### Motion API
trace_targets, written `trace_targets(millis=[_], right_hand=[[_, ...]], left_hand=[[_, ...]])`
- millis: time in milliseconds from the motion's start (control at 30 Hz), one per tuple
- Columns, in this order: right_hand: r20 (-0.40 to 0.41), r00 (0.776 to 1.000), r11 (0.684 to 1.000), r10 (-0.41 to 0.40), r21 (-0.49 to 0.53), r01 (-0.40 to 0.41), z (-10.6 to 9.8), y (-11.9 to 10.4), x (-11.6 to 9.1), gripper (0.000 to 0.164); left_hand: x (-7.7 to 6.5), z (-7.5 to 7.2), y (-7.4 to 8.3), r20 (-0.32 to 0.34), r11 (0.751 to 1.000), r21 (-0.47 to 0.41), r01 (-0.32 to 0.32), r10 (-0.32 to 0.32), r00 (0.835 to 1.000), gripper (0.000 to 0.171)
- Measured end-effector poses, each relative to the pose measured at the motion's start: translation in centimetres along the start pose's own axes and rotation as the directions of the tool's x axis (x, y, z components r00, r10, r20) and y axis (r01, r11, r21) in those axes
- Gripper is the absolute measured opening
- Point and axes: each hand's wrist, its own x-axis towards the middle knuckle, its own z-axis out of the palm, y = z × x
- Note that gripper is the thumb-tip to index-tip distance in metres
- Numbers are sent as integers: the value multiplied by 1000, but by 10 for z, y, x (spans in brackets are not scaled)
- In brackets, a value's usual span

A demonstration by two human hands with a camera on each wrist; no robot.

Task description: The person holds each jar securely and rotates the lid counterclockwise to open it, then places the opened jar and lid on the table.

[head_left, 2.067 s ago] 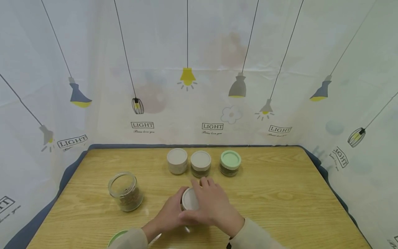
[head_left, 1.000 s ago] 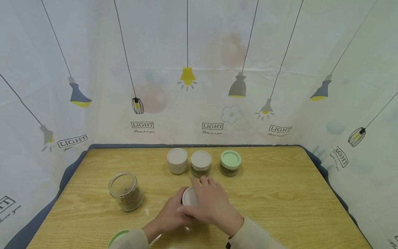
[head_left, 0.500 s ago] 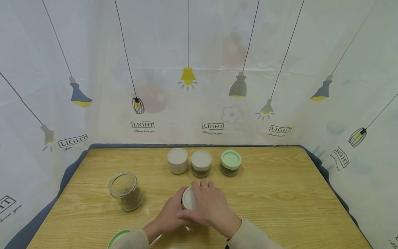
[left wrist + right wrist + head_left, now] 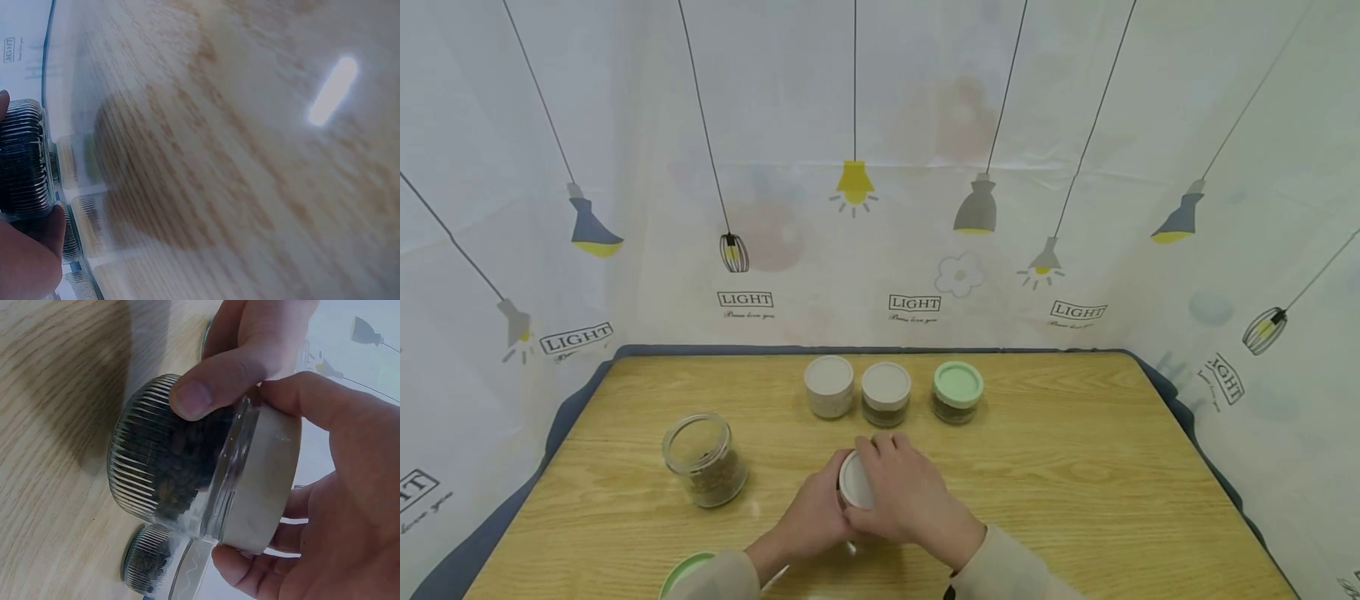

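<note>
Both hands are on a ribbed glass jar of dark beans, with a pale lid. My left hand grips the glass body, its thumb lying across the side in the right wrist view. My right hand holds the lid from above and the right, fingers curled round its rim. In the right wrist view the lid sits over the jar's mouth, and the jar is off the table surface. Most of the jar is hidden by the hands in the head view; only its dark side shows in the left wrist view.
An uncovered glass jar with brown contents stands at left. Along the back are two jars with pale lids and one with a green lid. A green round rim peeks out by the left sleeve on the wooden table.
My right hand has shifted and turned slightly on the lid, its fingertips moving left and its thumb drawing back. The left hand and the jars on the table stay in place.
</note>
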Motion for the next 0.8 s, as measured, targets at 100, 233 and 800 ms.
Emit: trace_targets(millis=[100, 233, 800], right_hand=[[5, 999, 999, -51, -7, 51, -1, 3, 0, 75], [32, 993, 993, -111, 39, 110, -4, 8, 1, 72], [31, 995, 996, 92, 12, -92, -4, 2, 0, 101]], left_hand=[[0, 0, -1, 1, 1000, 8, -6, 6, 1000, 85], [1, -1, -2, 17, 1000, -4, -1, 1, 1000, 88], [-1, -2, -3, 36, 998, -31, -48, 49, 998, 85]])
